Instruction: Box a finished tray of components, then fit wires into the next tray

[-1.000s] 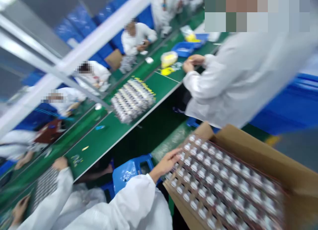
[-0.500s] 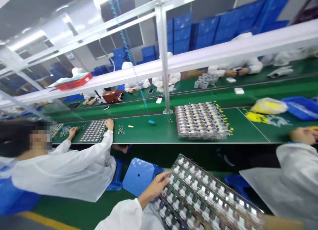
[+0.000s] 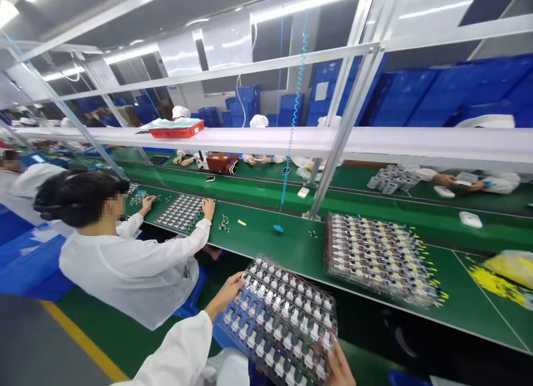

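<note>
Workbench (image 3: 291,255), long and green, slants across the view from the left to the lower right. A pale shelf (image 3: 266,136) runs above it, and a metal post (image 3: 327,180) rises from the bench top. On the near side at left, a co-worker (image 3: 133,264) in white sits with arms reaching to a second tray (image 3: 179,211) on the bench. Right of the post rests a stack of loaded trays (image 3: 375,252), yellow tips poking out along its right side. In front of the bench and apart from it, a clear tray (image 3: 278,314) with rows of pale and dark pieces is held up, tilted. Loose yellow pieces (image 3: 495,286) lie spread at far right. The person's left hand (image 3: 231,290) pinches the clear tray's left edge near its far corner; the right hand (image 3: 339,366) clasps the near right corner, partly out of view; I cannot tell where either thumb lies. Small parts (image 3: 224,223) form a loose cluster beside the co-worker's reach, and a pale strip (image 3: 241,222) lies just right of them
</note>
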Demonstrator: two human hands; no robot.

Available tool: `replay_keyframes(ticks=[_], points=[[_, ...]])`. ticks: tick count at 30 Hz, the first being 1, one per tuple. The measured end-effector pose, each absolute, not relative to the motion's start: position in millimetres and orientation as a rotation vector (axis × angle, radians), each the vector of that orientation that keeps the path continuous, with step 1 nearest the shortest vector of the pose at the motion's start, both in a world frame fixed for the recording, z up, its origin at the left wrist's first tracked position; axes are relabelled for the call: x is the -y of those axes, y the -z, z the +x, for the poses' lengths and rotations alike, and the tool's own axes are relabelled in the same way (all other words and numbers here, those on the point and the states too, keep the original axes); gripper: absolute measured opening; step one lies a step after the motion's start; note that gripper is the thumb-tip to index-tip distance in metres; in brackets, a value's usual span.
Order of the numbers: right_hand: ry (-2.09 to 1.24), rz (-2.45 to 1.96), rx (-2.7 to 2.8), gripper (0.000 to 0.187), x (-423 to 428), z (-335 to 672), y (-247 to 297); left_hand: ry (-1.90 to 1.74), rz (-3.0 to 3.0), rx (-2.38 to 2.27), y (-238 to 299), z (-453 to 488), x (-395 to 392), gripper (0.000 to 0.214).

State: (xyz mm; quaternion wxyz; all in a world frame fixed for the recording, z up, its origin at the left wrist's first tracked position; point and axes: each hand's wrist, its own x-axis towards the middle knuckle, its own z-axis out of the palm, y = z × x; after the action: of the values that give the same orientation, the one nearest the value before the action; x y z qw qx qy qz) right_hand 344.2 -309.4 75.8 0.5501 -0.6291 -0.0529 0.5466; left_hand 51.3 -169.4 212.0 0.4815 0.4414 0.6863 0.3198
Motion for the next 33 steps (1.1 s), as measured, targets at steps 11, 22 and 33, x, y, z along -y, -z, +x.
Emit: replay_keyframes(ticks=[11,22,33], points=[[-1.406,-1.328,0.140,0.089,201,340,-93,-0.727,1.088,-1.725,-210,42,69,0.047],[-1.415,-1.238,0.064,0.086,138,315,-12,-0.558,1.329,-1.773,-147,57,-23,0.044],[-1.103,-1.207,-0.312,0.056,96,201,73,-0.128,1.954,-1.600,-65,45,-198,0.033]])
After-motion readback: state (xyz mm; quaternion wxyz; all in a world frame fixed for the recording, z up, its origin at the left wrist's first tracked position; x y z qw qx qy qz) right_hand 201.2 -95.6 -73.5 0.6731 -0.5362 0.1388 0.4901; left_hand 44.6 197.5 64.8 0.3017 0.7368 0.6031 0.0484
